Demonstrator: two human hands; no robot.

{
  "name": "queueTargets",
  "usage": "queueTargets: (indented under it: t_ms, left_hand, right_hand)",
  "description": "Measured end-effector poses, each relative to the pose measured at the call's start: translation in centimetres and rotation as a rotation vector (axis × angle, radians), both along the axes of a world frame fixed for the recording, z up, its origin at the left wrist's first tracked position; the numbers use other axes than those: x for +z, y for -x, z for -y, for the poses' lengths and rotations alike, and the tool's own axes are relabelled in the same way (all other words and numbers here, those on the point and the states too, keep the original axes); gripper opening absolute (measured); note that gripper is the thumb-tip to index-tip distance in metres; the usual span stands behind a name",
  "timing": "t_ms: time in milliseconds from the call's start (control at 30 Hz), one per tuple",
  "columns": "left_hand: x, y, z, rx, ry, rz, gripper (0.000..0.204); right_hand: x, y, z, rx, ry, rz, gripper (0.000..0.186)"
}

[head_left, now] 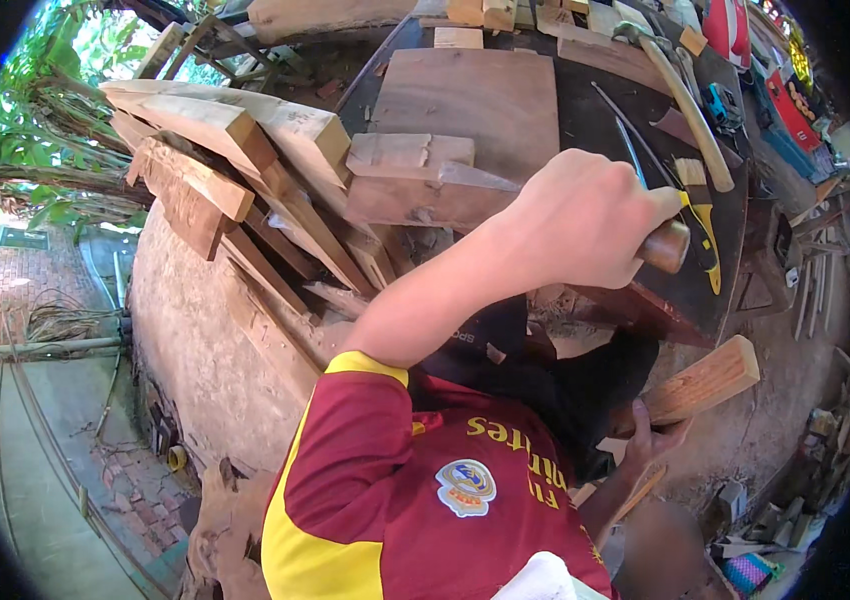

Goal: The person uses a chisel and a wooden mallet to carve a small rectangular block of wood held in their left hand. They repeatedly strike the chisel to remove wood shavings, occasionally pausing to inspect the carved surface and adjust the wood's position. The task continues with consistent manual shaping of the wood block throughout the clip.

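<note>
Nearest, a maroon and yellow shirt (pixel 345 480) fills the bottom centre of the frame. From its sleeve the left arm reaches up to the middle, where the left hand (pixel 590 215) has its grip clamped on a wooden-handled tool (pixel 666 247); the rounded handle end sticks out beneath the fist. A grey, tapering flat shape (pixel 475 177) shows on the fist's other side; whether it belongs to the tool I cannot tell. Lower right of centre, the right hand (pixel 640 435) has its grip closed round the lower end of a wood block (pixel 700 382), which tilts up to the right beside a dark-clothed leg (pixel 600 385).

Beyond, the dark worktop (pixel 580 130) spans the upper centre, bearing a broad board (pixel 465 90), a flat brush (pixel 707 235) with a yellow and black handle, and a tool with a curved wooden handle (pixel 690 115). Long timbers (pixel 235 125) lean together at upper left. Farther off are green leaves (pixel 55 110) and, at the left edge, brickwork (pixel 40 285).
</note>
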State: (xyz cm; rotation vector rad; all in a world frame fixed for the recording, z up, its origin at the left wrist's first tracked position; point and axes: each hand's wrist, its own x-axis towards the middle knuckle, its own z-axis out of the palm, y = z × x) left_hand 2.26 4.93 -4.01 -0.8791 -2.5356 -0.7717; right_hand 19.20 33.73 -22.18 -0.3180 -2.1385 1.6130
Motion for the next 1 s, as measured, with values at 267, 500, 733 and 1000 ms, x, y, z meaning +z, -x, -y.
queueTargets:
  t_ms: [267,500,733,1000]
  left_hand:
    - [1.0,2.1,2.6,0.110,-0.218,-0.100,0.021]
    - [2.2,3.1,3.5,0.088,-0.200,-0.109,0.020]
    - [1.7,4.1,3.5,0.065,-0.153,-0.007,0.020]
    - [1.7,4.2,3.7,0.259,-0.304,-0.008,0.022]
  right_hand:
    - [2.2,-0.3,3.9,0.046,0.059,-0.012,0.067]
    - [5.1,1.3,5.3,0.162,0.101,-0.146,0.068]
    - [6.9,2.2,6.2,0.171,-0.012,-0.180,0.074]
    - [9.5,4.2,6.5,0.193,0.030,-0.210,0.077]
